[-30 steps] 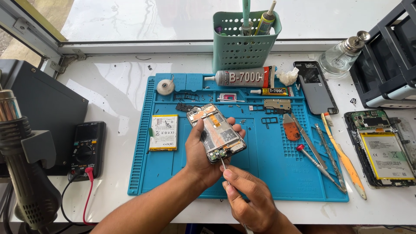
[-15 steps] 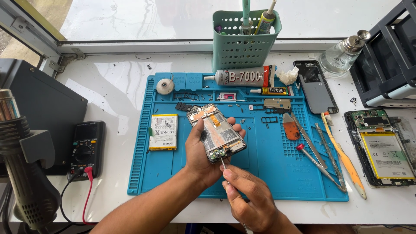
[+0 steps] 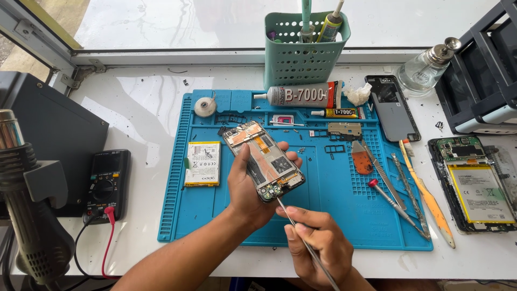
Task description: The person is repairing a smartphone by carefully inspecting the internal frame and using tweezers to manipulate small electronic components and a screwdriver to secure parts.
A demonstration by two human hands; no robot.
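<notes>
My left hand [image 3: 249, 186] holds an opened phone [image 3: 264, 159] with its back off, tilted above the blue work mat [image 3: 334, 221]. The phone's circuit boards and orange flex cables face up. My right hand [image 3: 318, 242] grips thin metal tweezers [image 3: 301, 237] whose tip touches the phone's lower end near the small board. A loose phone battery [image 3: 203, 163] lies on the mat to the left of my left hand.
On the mat lie a glue tube [image 3: 301, 96], a small glue tube [image 3: 336, 113], a red-tipped screwdriver [image 3: 390, 200] and pry tools [image 3: 428, 196]. A second opened phone [image 3: 474, 183] lies right. A teal tool basket [image 3: 301, 51], multimeter [image 3: 107, 180] and hot-air gun [image 3: 27, 199] stand around.
</notes>
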